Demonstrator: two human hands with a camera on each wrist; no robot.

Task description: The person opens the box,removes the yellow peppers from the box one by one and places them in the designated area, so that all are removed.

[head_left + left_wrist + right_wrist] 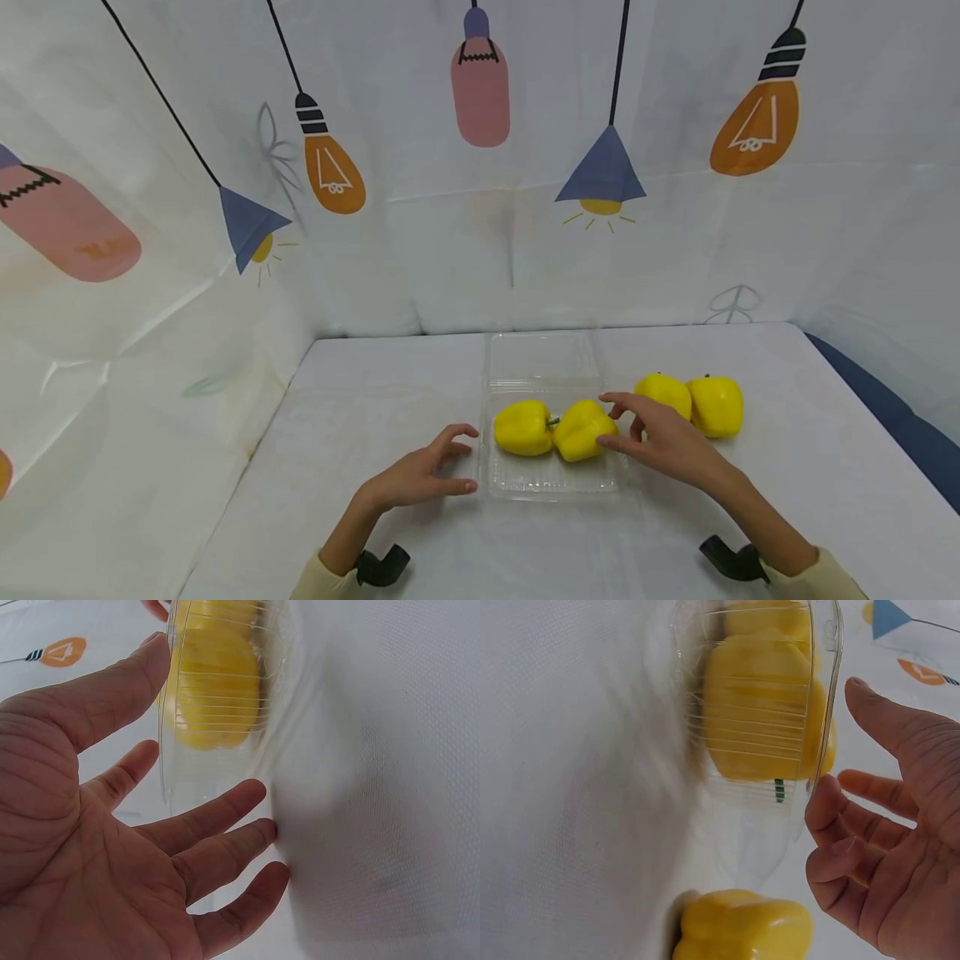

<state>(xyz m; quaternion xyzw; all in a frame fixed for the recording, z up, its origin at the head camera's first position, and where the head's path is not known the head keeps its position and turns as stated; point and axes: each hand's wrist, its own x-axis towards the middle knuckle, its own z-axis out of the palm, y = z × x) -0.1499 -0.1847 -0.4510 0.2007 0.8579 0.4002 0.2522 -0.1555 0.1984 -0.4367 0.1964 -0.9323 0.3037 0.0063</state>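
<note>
Clear, ribbed plastic box [551, 483] holds two glossy, lobed yellow peppers [522, 427] [579, 432]; both hands [420, 477] [667, 437] loosely spread.

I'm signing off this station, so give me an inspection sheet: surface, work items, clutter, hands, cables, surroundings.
Surface: white table.
Work items: two yellow peppers in an open clear container; two loose peppers on the table, right of it.
Clutter: nothing seen.
Hands: left hand at the container's left edge, fingers apart; right hand around the right-hand pepper inside, contact unclear.
Cables: nothing seen; hanging cords are printed.
Surroundings: white sheeting with lamp prints; dark blue material at right.
</note>
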